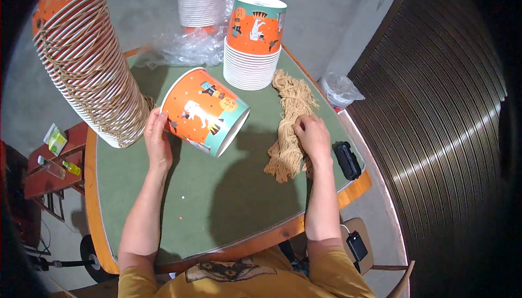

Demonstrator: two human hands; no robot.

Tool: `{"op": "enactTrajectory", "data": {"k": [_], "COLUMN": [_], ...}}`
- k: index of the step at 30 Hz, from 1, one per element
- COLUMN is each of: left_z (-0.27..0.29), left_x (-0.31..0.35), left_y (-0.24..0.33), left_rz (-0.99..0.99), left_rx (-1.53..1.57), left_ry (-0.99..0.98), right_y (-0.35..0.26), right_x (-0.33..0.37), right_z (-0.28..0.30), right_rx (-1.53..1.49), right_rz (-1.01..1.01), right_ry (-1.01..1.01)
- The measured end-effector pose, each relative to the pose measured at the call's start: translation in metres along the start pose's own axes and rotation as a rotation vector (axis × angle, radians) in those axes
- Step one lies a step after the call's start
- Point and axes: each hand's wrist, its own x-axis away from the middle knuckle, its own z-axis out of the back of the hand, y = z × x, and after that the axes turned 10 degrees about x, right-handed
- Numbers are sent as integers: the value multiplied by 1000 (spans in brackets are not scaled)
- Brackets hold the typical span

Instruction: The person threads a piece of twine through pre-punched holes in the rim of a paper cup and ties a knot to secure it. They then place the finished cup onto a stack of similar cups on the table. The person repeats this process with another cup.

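Note:
An orange and green paper bucket [187, 99] with cartoon prints is tilted on its side above the table, its open or bottom end turned to the lower right. My left hand [158, 141] is closed on its left edge, thumb and fingers at the rim. A long bundle of tan cords [286, 148] lies on the table to the right. Over its right side rests my right hand [314, 136], fingers curled and pinched together at the cords. How many strands they grip is hidden.
A tall leaning stack of buckets with cord handles [95, 70] stands at the left. Upside-down nested buckets [253, 42] stand at the back, beside clear plastic wrap [187, 48]. A black case [346, 160] lies near the right edge of the green table [185, 222].

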Motion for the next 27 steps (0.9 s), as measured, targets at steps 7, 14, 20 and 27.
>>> {"op": "enactTrajectory", "data": {"k": [7,14,20,27], "left_z": [0,-39,-55,-51], "left_x": [-5,3,16,12], "left_y": [22,73,62,62], "left_rz": [-73,-783,-869,-867], "left_rx": [-148,-961,-1194,-1167], "left_ry": [-44,-413,-616,-554], "right_y": [-1,-3,-20,-39], "right_x": [0,0,-1,2], "right_z": [-6,-9,0,2], "right_rx": [10,-44,-112,-471], "right_rz": [45,99,85,257], "right_ry": [55,121,206,240]}}
